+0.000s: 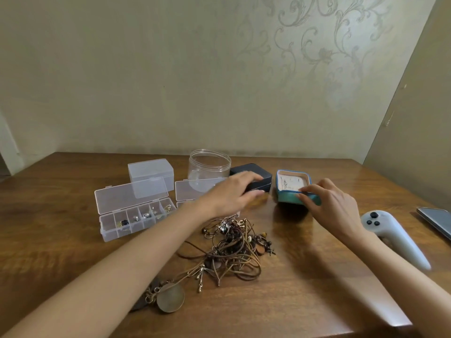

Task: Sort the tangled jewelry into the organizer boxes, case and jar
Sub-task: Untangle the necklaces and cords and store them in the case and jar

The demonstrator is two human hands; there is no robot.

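My left hand (231, 195) lies flat, fingers straight, on the black box (258, 175), my right hand (334, 203) pinches the open case (284, 201) by its near rim, so I should steady it gently before feeding in pieces from the tangle (231, 247) lying nearer me.

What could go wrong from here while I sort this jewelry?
Your left hand reaches onto the dark box beside the open jar; a nudge could knock it over.
Your right hand grips the open teal case by its near edge; tipping it could spill the small pieces inside.
Your left forearm hangs over the tangle and might drag cords.
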